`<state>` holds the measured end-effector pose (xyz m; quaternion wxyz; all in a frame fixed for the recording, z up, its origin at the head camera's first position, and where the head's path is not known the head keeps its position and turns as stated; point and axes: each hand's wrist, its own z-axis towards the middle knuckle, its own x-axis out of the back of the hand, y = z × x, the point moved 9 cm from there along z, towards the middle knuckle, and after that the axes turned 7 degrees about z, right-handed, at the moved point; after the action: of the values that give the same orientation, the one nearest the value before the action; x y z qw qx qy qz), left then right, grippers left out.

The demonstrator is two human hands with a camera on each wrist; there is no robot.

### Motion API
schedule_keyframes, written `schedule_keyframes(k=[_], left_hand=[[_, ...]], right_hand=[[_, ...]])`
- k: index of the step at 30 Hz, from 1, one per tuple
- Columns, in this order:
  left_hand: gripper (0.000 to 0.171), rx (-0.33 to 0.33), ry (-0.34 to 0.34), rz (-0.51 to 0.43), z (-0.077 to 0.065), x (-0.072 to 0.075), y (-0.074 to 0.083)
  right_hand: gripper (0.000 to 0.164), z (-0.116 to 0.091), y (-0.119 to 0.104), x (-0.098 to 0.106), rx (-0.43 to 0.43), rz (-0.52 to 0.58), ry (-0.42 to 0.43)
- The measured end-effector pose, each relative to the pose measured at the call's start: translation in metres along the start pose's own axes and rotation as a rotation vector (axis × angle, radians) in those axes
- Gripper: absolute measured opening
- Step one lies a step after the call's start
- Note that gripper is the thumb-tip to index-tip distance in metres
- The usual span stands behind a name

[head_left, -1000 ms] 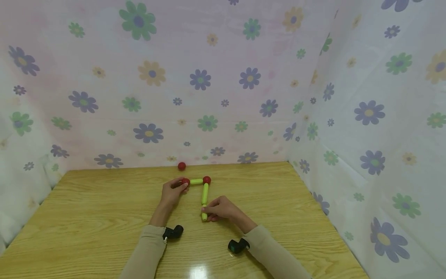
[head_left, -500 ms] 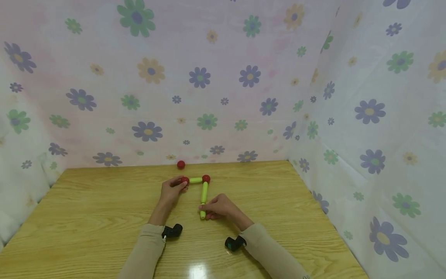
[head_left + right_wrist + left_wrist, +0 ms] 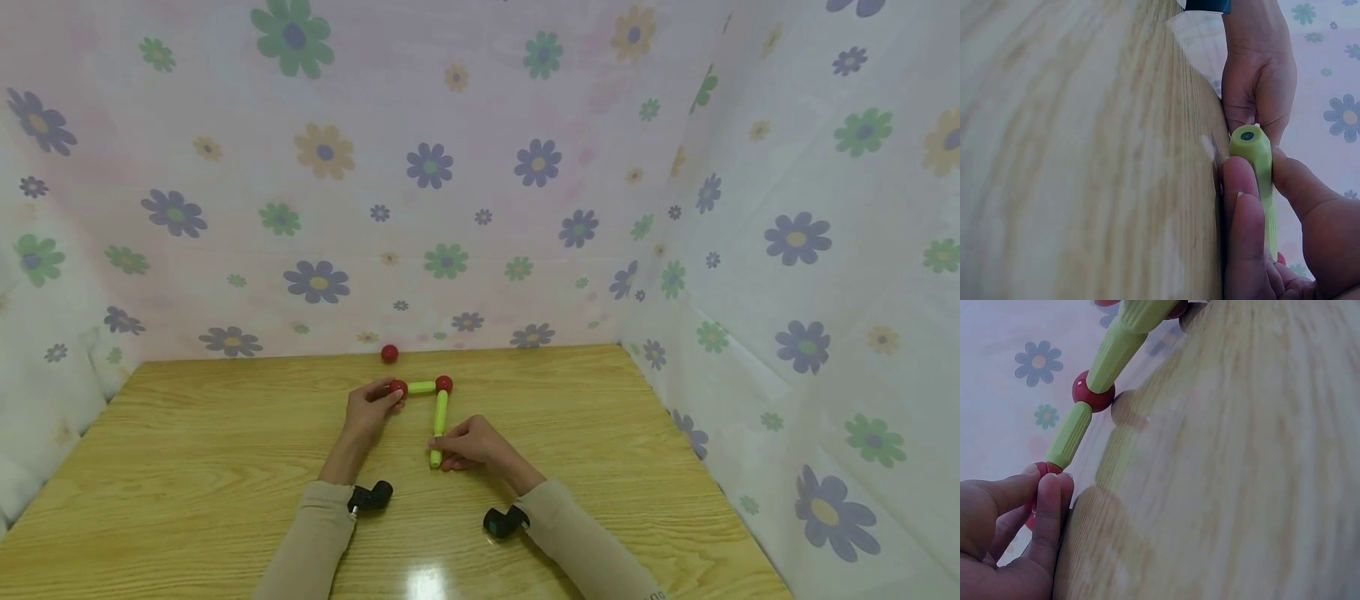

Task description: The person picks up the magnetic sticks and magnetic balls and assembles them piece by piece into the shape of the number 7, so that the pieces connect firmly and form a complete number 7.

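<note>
My left hand (image 3: 369, 412) pinches a red ball (image 3: 1054, 467) between thumb and fingertips. A short light-green rod (image 3: 422, 387) joins that ball to a second red ball (image 3: 444, 384), which forms a corner. From this corner a green rod (image 3: 440, 412) runs toward the person, in line with another green rod (image 3: 436, 458) pinched by my right hand (image 3: 480, 444). In the right wrist view, the near green rod (image 3: 1260, 150) shows a dark round spot on its end face, with thumb and fingers on either side. The fingers partly hide the meeting of the two rods.
A loose red ball (image 3: 389, 353) lies near the back edge of the wooden table (image 3: 225, 450). Flower-patterned cloth (image 3: 480, 167) hangs behind and along both sides. Black wrist cameras sit at both beige sleeves.
The rod end in my right hand has swung slightly left, the hand with it. My left hand keeps its grip on the ball. The whole head view has shifted a little.
</note>
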<state>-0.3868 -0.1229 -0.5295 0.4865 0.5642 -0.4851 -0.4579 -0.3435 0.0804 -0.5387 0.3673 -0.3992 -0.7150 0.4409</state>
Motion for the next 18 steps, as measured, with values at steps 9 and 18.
schedule_keyframes(k=[9, 18], left_hand=[[0.044, -0.002, 0.007, 0.007, 0.0022, 0.0010, -0.0006], [0.046, 0.002, -0.016, 0.079, 0.0010, 0.0011, -0.0035]], right_hand=[[0.030, 0.0001, -0.0012, 0.0000, 0.003, 0.014, -0.036], [0.029, -0.0032, -0.0023, -0.0016, 0.008, 0.022, -0.077]])
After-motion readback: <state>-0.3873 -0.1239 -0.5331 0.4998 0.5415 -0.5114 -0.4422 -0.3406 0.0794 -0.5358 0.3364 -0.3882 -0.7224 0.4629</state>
